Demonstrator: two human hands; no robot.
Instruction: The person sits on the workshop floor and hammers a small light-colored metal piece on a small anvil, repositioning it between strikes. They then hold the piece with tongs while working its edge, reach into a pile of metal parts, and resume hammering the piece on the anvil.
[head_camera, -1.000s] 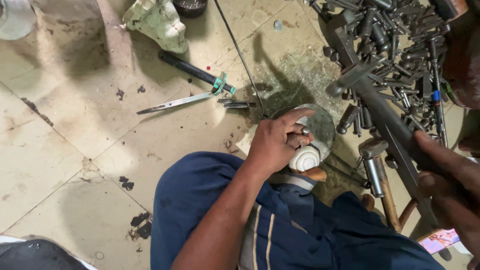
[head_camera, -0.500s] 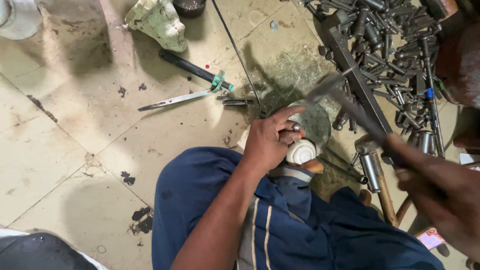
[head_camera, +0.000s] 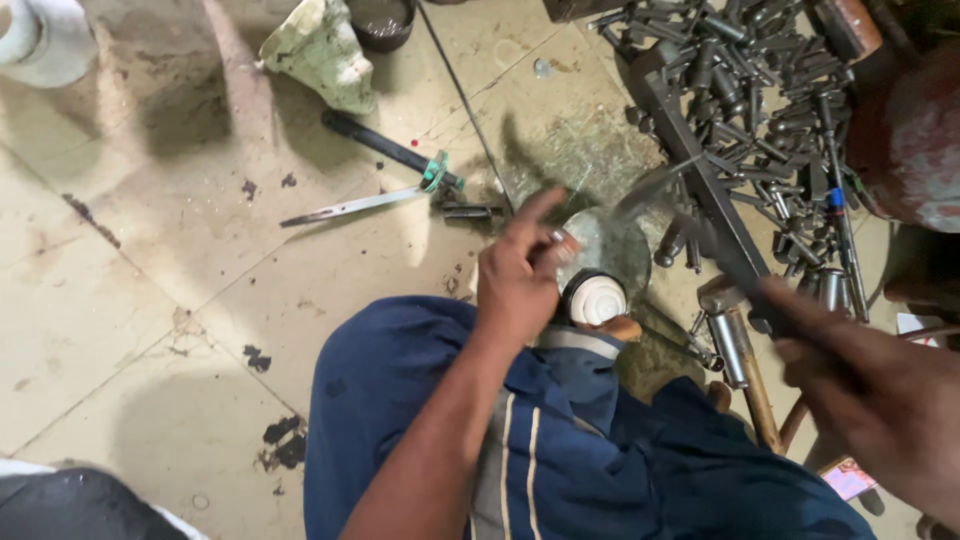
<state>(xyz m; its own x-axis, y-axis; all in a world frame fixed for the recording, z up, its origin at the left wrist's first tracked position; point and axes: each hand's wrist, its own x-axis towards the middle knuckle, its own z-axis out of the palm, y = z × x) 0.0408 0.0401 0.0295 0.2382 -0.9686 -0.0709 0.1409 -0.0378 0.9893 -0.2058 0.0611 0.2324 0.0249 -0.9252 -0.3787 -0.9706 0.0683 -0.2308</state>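
1. Head view, looking down: I see my left hand (head_camera: 515, 285) over a small metal piece (head_camera: 562, 245) pinched at the fingertips, index finger raised; this grip is closed on the piece.
2. That piece sits on a round grey stone block (head_camera: 610, 250) on the tiled floor (head_camera: 150, 250), just above my blue-trousered knee (head_camera: 400, 400).
3. Just beside the hand, touching the knee edge, lies a white ribbed round cap (head_camera: 595, 298).
4. My right hand (head_camera: 870, 390) is closed around the dark handle of a hammer-like metal tool (head_camera: 720, 225); its head is motion-blurred above the stone block, so I cannot tell whether it touches.
5. Near the right hand lies a second hammer with a wooden handle (head_camera: 745, 365) on the floor.
6. Top right, a heap of dark steel bolts and rods (head_camera: 760, 70) covers the floor.
7. Left of the stone block lie a black-handled tool (head_camera: 390, 150) and a thin flat metal blade (head_camera: 345, 208), near each other.
8. A pale green crumpled rag (head_camera: 320, 50) lies well apart at the top.
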